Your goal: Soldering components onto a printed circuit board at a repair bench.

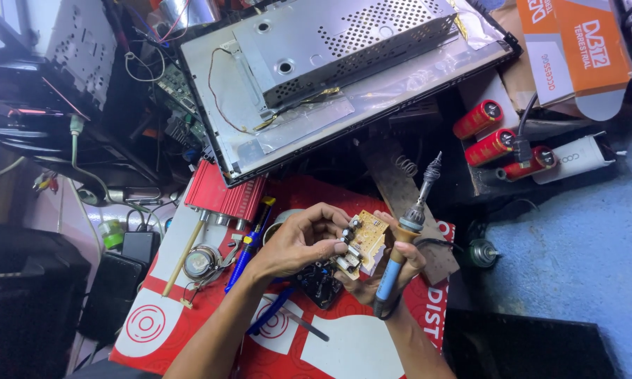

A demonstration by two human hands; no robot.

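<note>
Okay, starting at the far left: a dark stack of gear sits in shadow, and just inside it a small green-capped bottle (110,233) stands by the edge of my red and white mat (344,347). Next over, a wooden stick (185,253) leans across the mat beside a round metal part (199,262), and a blue-handled screwdriver (249,247) lies pointing up toward the red finned heat sink (225,193), all near enough to grab.

Now my left hand (298,238): fingers curled shut, pinching the near edge of the small tan circuit board (364,242), tilting it up toward my face so I can see it. A black part (321,284) rests on the mat right under my wrist.

The board sits between both hands, touching each. My right hand (390,270) cups it from below and also clamps the soldering iron (408,228) by its blue handle, tip aimed up and away from the board, I'd say to keep heat off it.

Behind, the big opened metal chassis (344,77) leans flat. Further right, three red capacitors (495,144) lie together, then an orange and white carton (575,49).
</note>
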